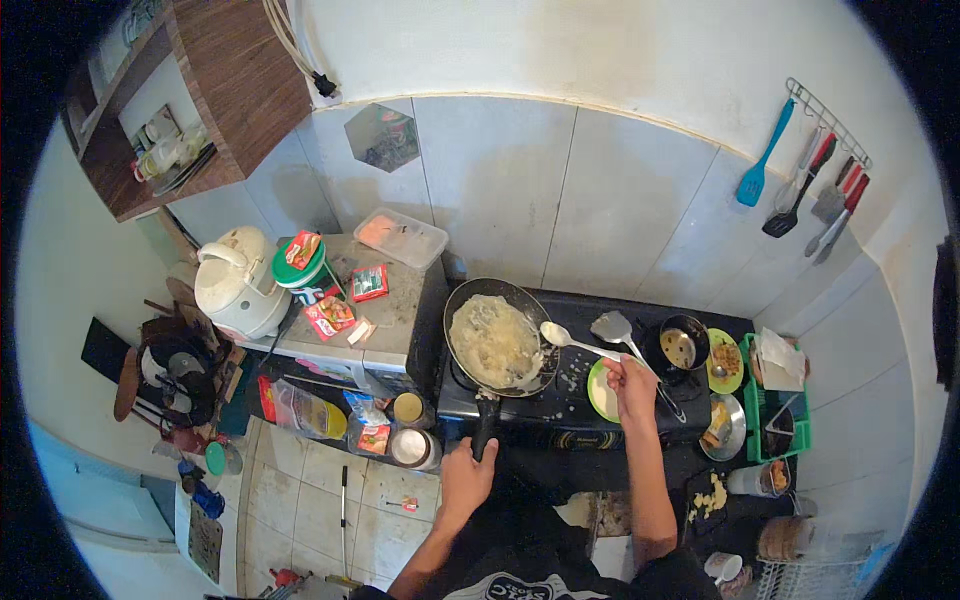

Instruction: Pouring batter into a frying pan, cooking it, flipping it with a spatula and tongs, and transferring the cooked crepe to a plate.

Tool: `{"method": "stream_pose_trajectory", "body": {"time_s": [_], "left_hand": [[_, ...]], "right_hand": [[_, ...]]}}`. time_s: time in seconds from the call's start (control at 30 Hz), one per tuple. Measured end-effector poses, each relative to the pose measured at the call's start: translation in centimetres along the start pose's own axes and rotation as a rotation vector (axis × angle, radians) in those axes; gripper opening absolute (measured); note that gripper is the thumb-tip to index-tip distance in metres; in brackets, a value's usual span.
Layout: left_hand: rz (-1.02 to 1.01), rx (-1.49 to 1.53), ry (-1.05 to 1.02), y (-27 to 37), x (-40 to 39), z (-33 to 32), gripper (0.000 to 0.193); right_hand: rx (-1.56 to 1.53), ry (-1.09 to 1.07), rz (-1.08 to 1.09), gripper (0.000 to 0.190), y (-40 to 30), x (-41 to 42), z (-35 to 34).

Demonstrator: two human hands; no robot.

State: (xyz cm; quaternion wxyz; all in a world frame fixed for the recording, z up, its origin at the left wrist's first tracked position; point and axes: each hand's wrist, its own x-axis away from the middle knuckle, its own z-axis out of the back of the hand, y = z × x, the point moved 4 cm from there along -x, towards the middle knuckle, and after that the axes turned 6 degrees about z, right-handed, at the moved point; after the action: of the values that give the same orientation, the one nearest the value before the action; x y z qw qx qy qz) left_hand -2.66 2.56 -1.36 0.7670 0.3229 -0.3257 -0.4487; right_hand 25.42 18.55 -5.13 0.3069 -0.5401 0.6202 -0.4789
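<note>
My left hand (468, 474) grips the black handle of a frying pan (553, 313) over the left side of the black stove. A thin, pale yellowish layer of batter (495, 341), ragged at its edge, covers most of the pan's base. In my right hand (630, 386) is a metal spoon (556, 334), its bowl coated with pale batter and held just past the pan's right rim. Partly hidden under that hand, a green bowl (600, 386) holds creamy liquid. A metal spatula (613, 328) lies on the stove, its handle slanting toward the front edge behind my wrist.
To the right stand a small dark pot (684, 342), a green plate of food (724, 360), a metal bowl (724, 427) and a green basket (799, 431). Left of the stove, a counter (401, 315) bears a rice cooker (238, 285). Jars (410, 448) stand below it.
</note>
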Motion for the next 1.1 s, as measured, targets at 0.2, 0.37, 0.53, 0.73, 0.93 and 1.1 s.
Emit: {"method": "stream_pose_trajectory", "body": {"time_s": [0.2,0.37,0.53,0.73,0.93,1.1], "left_hand": [[0.004,-0.023,-0.007,-0.1,0.0,1.1,0.041],[0.135,0.162,-0.165,-0.3,-0.4,2.6,0.04],[0.45,0.574,-0.469,0.6,0.3,3.8,0.032],[0.545,0.701,-0.59,0.6,0.5,4.6,0.031],[0.574,0.783,-0.676,0.1,1.1,5.0,0.031],[0.582,0.806,-0.726,-0.7,1.3,4.5,0.03]], "right_hand": [[0.018,0.071,0.051,0.03,0.0,1.5,0.5],[0.031,0.006,0.096,0.028,0.6,1.8,2.1],[0.073,0.078,0.14,0.029,-0.8,2.8,2.9],[0.04,0.072,0.167,0.028,-1.7,3.6,2.9],[0.047,0.056,0.211,0.027,-3.7,4.8,2.5],[0.053,0.073,0.241,0.028,-5.3,5.5,1.8]]}}
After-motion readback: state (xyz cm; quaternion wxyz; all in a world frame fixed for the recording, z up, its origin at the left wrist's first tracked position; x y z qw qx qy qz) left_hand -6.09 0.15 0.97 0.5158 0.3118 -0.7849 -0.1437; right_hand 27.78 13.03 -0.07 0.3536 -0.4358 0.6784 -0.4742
